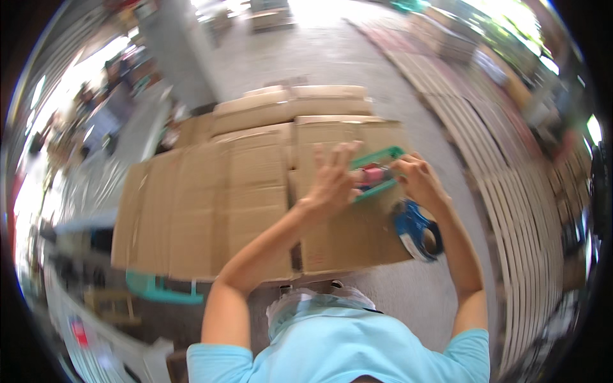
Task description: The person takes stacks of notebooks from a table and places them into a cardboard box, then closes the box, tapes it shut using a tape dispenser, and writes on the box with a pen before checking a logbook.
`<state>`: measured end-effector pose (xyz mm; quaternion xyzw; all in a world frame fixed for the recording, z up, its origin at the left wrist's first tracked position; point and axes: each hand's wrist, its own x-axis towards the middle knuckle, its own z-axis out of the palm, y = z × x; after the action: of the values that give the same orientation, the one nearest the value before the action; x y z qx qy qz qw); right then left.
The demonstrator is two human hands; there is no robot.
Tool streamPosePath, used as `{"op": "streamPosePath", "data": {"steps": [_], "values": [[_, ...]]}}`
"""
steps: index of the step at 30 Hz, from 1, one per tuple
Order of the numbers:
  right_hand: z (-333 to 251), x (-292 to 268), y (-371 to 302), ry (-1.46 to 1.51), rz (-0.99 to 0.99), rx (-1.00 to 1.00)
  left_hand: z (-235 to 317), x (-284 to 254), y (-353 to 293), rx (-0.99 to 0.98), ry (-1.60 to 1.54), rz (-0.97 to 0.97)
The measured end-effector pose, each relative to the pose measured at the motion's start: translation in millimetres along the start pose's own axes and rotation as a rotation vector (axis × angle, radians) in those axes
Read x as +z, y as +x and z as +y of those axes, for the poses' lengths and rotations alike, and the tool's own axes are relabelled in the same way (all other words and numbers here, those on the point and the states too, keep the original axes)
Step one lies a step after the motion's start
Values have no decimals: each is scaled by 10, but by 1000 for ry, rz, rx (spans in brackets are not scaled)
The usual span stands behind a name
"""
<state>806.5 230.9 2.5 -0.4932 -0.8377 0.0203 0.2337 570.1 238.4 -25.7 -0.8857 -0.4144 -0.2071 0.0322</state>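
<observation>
A small green plastic basket (pixel 387 152) sits on the right side of a cardboard-covered surface. Inside it lie pinkish-red and dark items (pixel 371 177), too blurred to name. My left hand (pixel 332 175) is at the basket's left end with its fingers spread, and it covers that end. At the opposite end, the bent fingers of my right hand (pixel 419 181) are closed on the basket's rim. Just below my right hand, a blue tape dispenser (pixel 412 228) lies near the right edge of the cardboard, partly behind my right forearm.
Flattened cardboard sheets (pixel 191 210) cover the work surface, with folded cardboard (pixel 329 101) along its far edge. Slatted wooden pallets (pixel 511 236) line the floor to the right. A grey pillar (pixel 175 51) stands at the far left. A turquoise stool (pixel 163 288) is below the left edge.
</observation>
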Motion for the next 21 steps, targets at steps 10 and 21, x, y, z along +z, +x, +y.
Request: {"op": "streamPosePath", "data": {"steps": [10,21], "values": [[351,381,275,144,-297,-119,220,380,-39,-347,-80,-3],[227,-215,-80,844,-3,120,879,-105,-272,-635,-1722,210]]}}
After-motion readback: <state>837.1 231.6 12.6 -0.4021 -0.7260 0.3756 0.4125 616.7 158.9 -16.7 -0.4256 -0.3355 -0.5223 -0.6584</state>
